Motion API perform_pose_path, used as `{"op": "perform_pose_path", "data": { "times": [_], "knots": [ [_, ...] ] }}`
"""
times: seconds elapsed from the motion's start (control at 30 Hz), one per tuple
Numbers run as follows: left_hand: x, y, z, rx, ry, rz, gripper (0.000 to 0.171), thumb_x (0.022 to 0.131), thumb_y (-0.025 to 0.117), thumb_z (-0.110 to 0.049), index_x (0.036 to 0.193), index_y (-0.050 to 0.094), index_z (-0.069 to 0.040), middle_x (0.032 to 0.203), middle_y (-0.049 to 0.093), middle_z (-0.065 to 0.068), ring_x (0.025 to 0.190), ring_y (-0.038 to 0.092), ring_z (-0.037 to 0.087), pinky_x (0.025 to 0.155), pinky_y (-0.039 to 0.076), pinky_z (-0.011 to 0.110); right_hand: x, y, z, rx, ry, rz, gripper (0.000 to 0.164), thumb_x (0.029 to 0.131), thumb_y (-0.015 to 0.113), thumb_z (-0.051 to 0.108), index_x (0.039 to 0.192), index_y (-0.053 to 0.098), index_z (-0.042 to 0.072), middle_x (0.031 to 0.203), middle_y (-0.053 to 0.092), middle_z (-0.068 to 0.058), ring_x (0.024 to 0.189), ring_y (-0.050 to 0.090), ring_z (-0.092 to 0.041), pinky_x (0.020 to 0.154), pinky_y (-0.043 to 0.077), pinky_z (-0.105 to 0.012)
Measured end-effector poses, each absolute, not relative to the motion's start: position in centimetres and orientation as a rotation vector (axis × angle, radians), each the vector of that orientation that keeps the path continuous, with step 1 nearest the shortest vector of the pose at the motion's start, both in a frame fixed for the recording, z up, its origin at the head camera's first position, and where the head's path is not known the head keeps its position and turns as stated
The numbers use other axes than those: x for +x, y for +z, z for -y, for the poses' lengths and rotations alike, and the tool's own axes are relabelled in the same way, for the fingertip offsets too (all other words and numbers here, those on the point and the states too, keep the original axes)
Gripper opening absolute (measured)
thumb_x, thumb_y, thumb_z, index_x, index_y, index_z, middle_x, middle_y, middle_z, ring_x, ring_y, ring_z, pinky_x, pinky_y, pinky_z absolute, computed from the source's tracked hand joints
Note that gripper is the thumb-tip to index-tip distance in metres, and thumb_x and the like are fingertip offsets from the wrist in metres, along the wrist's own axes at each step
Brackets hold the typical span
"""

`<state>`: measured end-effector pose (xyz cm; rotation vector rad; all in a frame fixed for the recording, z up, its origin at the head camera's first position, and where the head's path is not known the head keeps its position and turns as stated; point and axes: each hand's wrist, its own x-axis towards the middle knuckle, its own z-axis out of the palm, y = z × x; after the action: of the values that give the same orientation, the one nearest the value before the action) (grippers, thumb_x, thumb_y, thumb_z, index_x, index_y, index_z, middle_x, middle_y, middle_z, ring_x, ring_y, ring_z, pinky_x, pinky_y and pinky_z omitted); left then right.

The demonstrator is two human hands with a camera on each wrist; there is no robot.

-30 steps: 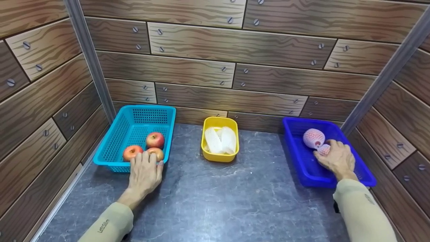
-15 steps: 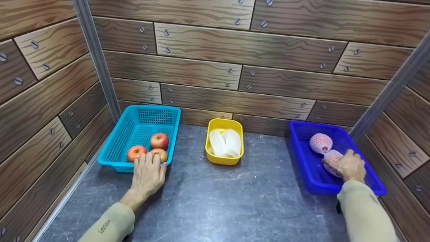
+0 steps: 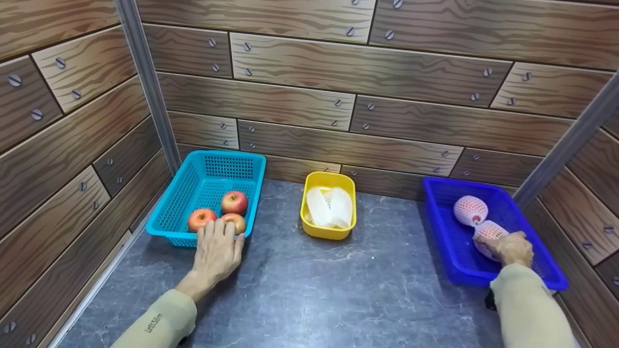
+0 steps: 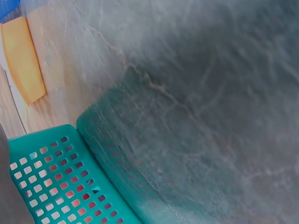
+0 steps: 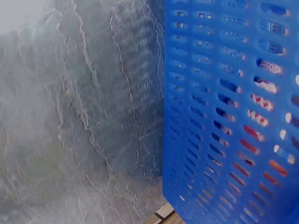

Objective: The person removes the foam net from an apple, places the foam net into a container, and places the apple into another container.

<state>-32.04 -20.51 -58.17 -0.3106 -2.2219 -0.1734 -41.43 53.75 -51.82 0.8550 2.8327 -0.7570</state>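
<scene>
My left hand (image 3: 216,249) rests on the front rim of a teal basket (image 3: 181,198), its fingertips over the edge. An apple (image 3: 202,220) lies just beyond them, with a second apple (image 3: 234,202) behind and a third apple (image 3: 235,223) by the fingers. At the right, my right hand (image 3: 515,249) grips the near end of an apple in a pink-and-white foam net (image 3: 491,232), inside a dark blue basket (image 3: 454,270). Its fingertips are hidden. Touching that one, another netted apple (image 3: 470,210) lies farther back. Through the slots in the right wrist view, red fruit and netting (image 5: 259,102) show.
Between the baskets, a yellow bin (image 3: 329,233) with white foam net sleeves (image 3: 341,207) stands near the back wall. Wood-patterned walls (image 3: 290,96) enclose the grey marbled tabletop (image 3: 338,290) at the back and both sides.
My right hand has drawn back toward the near end of the blue basket, and more of the nearer netted apple shows. The left hand stays on the teal rim. The head view has shifted slightly.
</scene>
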Motion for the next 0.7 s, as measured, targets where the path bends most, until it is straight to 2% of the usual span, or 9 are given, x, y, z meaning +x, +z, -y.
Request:
{"op": "perform_pose_path", "data": {
  "times": [0.23,0.57,0.7],
  "knots": [
    [-32.1,-58.6,20.3,-0.314,-0.188,2.258,0.030,0.104,0.069,-0.029,0.093,0.055,-0.004,0.088,0.054,0.016,0.082,0.046,0.036,0.076,0.036,0.050,-41.5,-52.1,-54.3,0.891,-0.762,-2.825,0.139,0.084,0.089,0.059,0.161,0.012,-0.027,0.157,0.031,-0.062,0.150,0.039,-0.074,0.126,0.042,-0.072],
    [-32.3,-58.5,20.7,-0.302,-0.192,2.242,0.029,0.103,0.070,-0.028,0.094,0.056,-0.004,0.089,0.054,0.017,0.083,0.048,0.037,0.076,0.037,0.051,-41.7,-52.5,-53.2,0.809,-0.692,-2.827,0.133,0.086,0.085,0.061,0.158,0.014,-0.025,0.152,0.022,-0.065,0.144,0.040,-0.080,0.120,0.046,-0.075],
    [-32.3,-58.6,20.7,-0.292,-0.188,2.255,0.030,0.104,0.069,-0.029,0.094,0.056,-0.004,0.090,0.055,0.017,0.084,0.048,0.037,0.077,0.037,0.051,-41.5,-51.9,-52.3,0.825,-0.728,-2.815,0.131,0.089,0.083,0.056,0.159,0.011,-0.027,0.155,0.023,-0.064,0.148,0.038,-0.077,0.125,0.042,-0.073]
  ]
}}
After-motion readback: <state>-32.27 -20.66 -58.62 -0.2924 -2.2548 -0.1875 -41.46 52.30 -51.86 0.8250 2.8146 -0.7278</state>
